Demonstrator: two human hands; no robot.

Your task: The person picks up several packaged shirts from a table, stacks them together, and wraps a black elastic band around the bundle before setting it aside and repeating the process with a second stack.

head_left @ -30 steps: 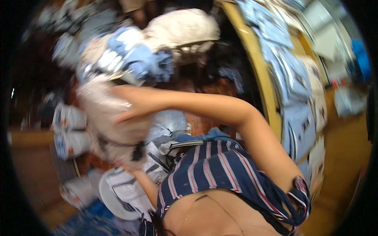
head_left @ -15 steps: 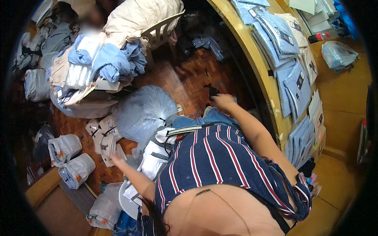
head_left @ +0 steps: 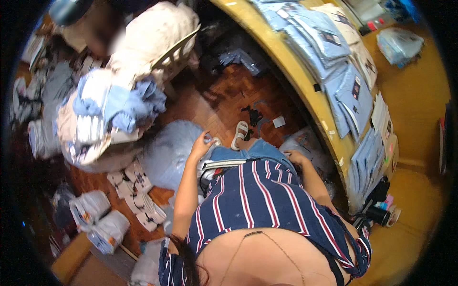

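Note:
My left hand [head_left: 202,144] is held over the edge of a large clear plastic bag [head_left: 172,153], beside my denim shorts. Its fingers are loosely curved and apart, and nothing shows in them. At the other side of the shorts [head_left: 253,155] hangs my right hand [head_left: 296,157], close to a filled clear bag [head_left: 305,144] by the wooden table. The right fingers are partly hidden, and I cannot tell whether they hold anything. On the floor ahead of my sandal lie a crumpled black item [head_left: 252,116] and a small white square [head_left: 279,122].
Stacks of bagged blue shirts [head_left: 350,102] cover the curved wooden table [head_left: 286,62] at right. A heap of blue and beige clothes [head_left: 114,102] and a plastic chair [head_left: 174,52] stand at left. Folded beige packs [head_left: 138,195] and filled white bags [head_left: 90,209] lie on the floor. Another person is partly visible at upper left.
My left hand has moved from beside the beige packs forward and right, to the large plastic bag. The right hand has drawn back from the black item to my side. The view has shifted.

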